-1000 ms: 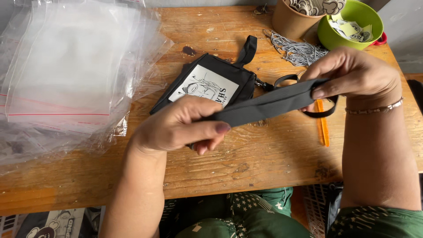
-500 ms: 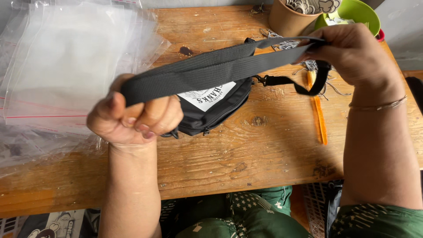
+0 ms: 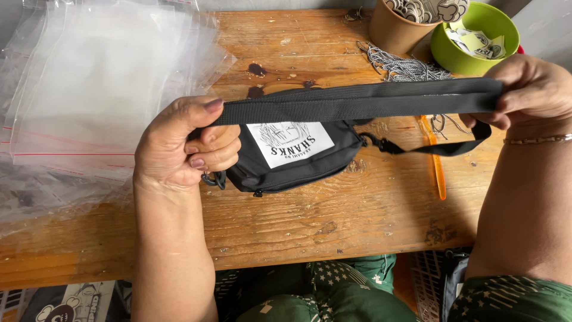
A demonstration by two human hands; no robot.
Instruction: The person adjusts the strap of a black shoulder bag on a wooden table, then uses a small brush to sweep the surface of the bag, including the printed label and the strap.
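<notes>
A small black pouch bag (image 3: 298,164) with a white printed patch lies on the wooden table (image 3: 333,226). Its black webbing strap (image 3: 357,101) is stretched flat and level above the bag between both hands. My left hand (image 3: 185,146) pinches the strap's left end, fingers curled over it beside the bag's left edge. My right hand (image 3: 530,89) grips the right end, where the strap folds back down toward the bag's clip.
A heap of clear zip bags (image 3: 89,101) covers the table's left side. At the back right stand a brown paper cup (image 3: 399,27) and a green bowl (image 3: 476,42) with stickers, near a tangle of speckled cord (image 3: 405,65). An orange stick (image 3: 438,170) lies right of the bag.
The hands have drawn apart and pulled the strap out straight and level. The bag has slid toward the table's front, and its patch now shows below the strap.
</notes>
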